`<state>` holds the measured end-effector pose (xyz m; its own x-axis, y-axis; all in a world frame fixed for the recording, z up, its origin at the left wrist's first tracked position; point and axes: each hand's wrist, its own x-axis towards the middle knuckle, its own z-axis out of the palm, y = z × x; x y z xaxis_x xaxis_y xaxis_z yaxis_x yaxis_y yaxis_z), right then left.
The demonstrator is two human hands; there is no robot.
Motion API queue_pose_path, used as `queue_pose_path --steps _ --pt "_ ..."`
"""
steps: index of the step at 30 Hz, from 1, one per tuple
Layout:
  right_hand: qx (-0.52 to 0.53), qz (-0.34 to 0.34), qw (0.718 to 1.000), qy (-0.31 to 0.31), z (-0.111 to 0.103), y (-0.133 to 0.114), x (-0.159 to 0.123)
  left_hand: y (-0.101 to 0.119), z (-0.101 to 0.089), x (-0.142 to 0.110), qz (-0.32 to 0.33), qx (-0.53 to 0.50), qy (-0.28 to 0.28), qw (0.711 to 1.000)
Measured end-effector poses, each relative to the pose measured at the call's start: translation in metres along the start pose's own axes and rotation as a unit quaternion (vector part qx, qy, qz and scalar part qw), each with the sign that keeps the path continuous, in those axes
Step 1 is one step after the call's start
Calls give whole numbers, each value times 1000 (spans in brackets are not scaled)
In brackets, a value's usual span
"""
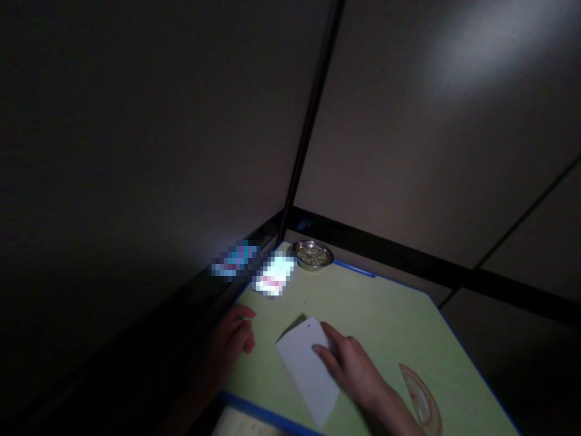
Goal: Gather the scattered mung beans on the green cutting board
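A white card or stiff sheet of paper (307,363), with a small dark spot near its top edge, is tilted above the pale green table (376,321). My right hand (347,363) is closed on the card's right side, its thumb on top and the other fingers partly hidden behind. Over the table's left edge, my left hand (233,332) is half curled with a gap between its fingers. Nothing shows in it, and it is apart from the card. Beyond both hands lies a brightly lit, pixelated phone-like screen (273,275).
In the far corner stands a metal bowl (313,255) of small pale pieces. A blue stick-like thing (356,268) lies along the back edge. A half-round printed shape (422,399) is at the right. Dark walls (408,151) border the table's left and back.
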<state>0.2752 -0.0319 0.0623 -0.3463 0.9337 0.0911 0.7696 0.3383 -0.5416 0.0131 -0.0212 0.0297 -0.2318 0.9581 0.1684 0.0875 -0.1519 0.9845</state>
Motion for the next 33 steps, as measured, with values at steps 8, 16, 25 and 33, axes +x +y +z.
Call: queue_pose_path --steps 8,16,25,33 --pt "-1 -86 994 -68 -2 -1 20 -1 -2 -2 -5 -25 23 999" --pt "-50 -127 983 -121 5 2 30 0 -2 -4 -16 3 40 999" --pt "-60 -189 971 -137 8 -3 37 -1 -2 -3 -21 4 32 999" --pt "-61 -207 965 -150 15 -1 43 0 -4 -5 -23 30 26 999"
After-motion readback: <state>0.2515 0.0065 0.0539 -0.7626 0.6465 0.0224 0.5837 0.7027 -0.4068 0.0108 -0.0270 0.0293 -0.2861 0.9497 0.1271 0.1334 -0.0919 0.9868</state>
